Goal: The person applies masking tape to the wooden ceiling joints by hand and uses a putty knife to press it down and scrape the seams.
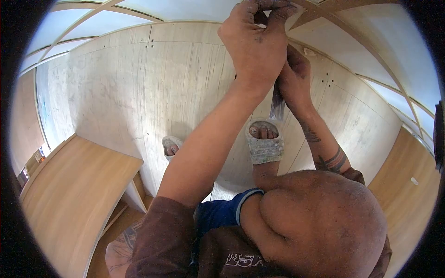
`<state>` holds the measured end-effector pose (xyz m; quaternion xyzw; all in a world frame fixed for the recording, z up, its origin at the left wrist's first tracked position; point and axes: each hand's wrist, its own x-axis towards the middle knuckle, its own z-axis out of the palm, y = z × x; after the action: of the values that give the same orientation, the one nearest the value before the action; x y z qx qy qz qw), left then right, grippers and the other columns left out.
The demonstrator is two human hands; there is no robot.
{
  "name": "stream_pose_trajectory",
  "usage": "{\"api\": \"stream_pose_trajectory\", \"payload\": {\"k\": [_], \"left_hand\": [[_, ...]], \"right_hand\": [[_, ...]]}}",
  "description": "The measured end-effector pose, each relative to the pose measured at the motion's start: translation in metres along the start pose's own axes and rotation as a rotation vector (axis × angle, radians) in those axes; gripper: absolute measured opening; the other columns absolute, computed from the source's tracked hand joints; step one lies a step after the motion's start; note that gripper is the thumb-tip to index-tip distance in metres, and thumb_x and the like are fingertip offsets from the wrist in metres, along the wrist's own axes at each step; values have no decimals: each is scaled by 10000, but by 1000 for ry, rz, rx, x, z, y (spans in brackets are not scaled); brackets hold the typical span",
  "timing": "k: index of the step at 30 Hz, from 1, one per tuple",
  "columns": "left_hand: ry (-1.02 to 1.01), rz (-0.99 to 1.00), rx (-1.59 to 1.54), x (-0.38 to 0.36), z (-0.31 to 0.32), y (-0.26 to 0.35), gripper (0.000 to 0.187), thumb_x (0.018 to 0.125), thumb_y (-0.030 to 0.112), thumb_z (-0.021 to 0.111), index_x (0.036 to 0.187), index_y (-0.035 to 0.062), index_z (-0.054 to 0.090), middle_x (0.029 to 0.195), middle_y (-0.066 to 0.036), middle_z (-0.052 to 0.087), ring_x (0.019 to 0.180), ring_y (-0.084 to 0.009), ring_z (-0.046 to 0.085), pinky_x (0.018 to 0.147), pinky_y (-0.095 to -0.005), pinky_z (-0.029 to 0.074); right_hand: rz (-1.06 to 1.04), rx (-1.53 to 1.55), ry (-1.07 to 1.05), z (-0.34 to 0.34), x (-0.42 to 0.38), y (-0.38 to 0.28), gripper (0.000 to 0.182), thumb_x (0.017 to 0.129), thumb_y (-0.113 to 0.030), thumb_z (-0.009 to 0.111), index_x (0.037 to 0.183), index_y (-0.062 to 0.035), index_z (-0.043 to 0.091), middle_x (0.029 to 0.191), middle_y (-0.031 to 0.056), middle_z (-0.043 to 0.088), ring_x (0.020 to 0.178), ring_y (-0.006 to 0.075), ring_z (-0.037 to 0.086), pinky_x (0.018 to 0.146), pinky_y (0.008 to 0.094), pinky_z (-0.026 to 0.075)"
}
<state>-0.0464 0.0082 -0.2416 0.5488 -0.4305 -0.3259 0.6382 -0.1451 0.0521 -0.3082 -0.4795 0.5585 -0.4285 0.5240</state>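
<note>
My left hand point(257, 44) is raised at the top of the view, beside a wooden strip of the frame. Its thumb and fingers are pinched together, and whatever they hold is too small or hidden to make out. Just below and to the right, my right hand point(296, 76) is closed with its fingers partly behind the left hand. A flat grey metal blade point(277, 104), like that of a putty knife, points down from it above my sandalled foot point(263, 132). The handle end is hidden by the hands.
Curved-looking wooden framing point(333, 21) with pale panels spans the top. Below lies a scuffed pale board floor point(194, 69). A wooden cabinet panel point(79, 185) stands at left, another wood panel point(398, 176) at right. My bent knee point(324, 222) fills the lower right.
</note>
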Motion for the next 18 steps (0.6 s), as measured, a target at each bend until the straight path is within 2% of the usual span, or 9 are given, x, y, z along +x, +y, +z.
{"api": "stream_pose_trajectory", "payload": {"k": [7,13,15,18], "left_hand": [[5,35,20,-1,1,-3,88,885,-65,714,957,-35,755,893,-85,771,752,-123,649,700,-261,499],[8,20,18,-1,1,5,78,887,-47,729,956,-25,759,885,-82,773,736,-121,638,690,-260,496],[33,68,95,-3,2,13,70,887,-34,741,954,-22,761,885,-81,776,725,-120,629,683,-262,492],[22,68,33,0,2,-1,77,884,-20,756,961,-18,760,889,-81,779,716,-125,626,677,-265,488]], "right_hand": [[53,14,-20,-1,0,-1,283,1037,-215,608,1079,53,688,927,110,732,845,138,613,778,326,507],[23,54,8,0,2,3,295,1040,-218,600,1096,58,691,965,136,742,872,156,632,806,338,515],[14,-3,-3,-1,3,2,303,1043,-224,598,1092,61,689,967,138,742,870,157,634,810,340,516],[-4,-5,12,1,4,1,305,1043,-229,600,1086,59,689,970,144,742,874,156,637,813,340,517]]}}
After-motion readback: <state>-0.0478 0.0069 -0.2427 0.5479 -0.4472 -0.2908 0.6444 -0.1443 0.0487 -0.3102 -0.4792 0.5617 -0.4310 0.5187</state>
